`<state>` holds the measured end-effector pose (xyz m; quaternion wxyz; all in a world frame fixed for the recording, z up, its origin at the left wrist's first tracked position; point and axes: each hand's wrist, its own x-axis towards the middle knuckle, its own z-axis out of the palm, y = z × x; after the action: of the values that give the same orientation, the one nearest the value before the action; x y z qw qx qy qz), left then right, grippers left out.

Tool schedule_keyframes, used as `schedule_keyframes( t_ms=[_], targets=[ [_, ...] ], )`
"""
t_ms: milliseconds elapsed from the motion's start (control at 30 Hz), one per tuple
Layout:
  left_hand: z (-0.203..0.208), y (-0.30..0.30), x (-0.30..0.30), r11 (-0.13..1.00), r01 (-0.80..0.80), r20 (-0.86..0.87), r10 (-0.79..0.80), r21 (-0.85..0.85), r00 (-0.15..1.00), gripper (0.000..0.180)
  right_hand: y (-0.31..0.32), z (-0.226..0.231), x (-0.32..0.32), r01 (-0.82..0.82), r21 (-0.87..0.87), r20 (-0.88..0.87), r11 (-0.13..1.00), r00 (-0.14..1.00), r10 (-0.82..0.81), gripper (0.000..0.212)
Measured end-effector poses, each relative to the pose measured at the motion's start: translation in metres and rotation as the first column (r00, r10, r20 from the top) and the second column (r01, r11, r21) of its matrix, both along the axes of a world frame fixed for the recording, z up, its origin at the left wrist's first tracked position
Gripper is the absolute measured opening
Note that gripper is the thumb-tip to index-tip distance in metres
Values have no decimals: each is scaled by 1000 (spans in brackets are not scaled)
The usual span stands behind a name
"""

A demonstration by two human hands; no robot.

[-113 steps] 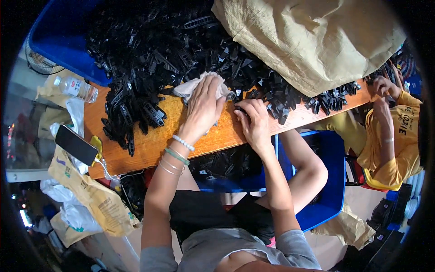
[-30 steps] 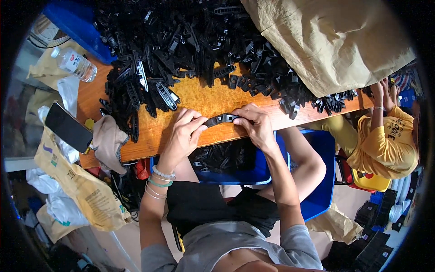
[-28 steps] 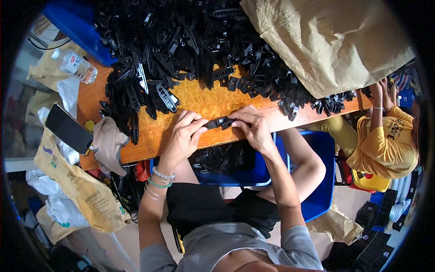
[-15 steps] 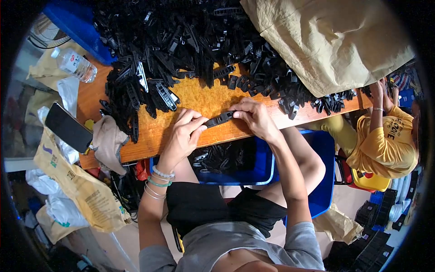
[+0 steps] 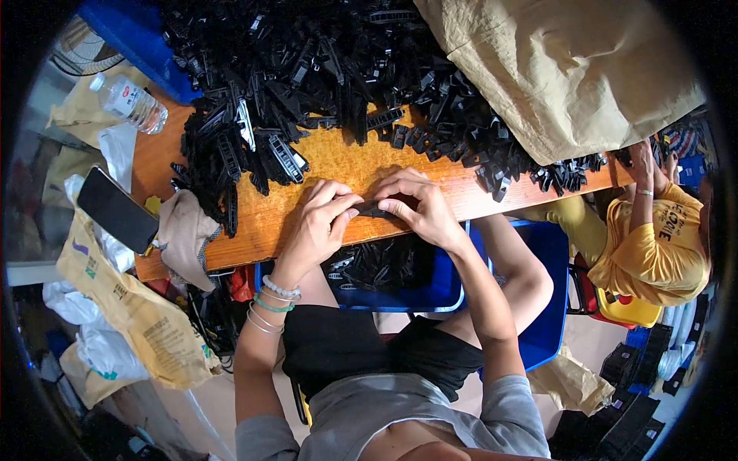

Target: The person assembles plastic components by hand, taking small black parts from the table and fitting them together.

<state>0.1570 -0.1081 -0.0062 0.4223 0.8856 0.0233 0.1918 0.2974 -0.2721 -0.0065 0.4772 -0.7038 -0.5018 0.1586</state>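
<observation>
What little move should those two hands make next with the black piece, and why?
Perhaps a gentle press by the right hand while the left hand steadies the black piece: the hands pinch it from opposite sides, near the front of the wooden table. It is partly hidden, so this is only a guess.

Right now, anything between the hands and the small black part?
Nothing visible: left hand pinches one end of the black part, right hand is at the other. The black pile lies beyond them.
</observation>
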Motion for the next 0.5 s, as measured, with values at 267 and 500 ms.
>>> schedule_keyframes(
  t_ms=[267, 500],
  targets=[
    [-4, 2, 4, 1000, -8, 11, 8, -8, 1000, 19, 8, 2, -17, 25, 62, 170, 998, 985, -36, 24],
    [0, 1, 3, 1000, -18, 14, 19, -13, 1000, 16, -18, 7, -1, 263, 16, -174, 965, 951, -257, 25]
  ],
)
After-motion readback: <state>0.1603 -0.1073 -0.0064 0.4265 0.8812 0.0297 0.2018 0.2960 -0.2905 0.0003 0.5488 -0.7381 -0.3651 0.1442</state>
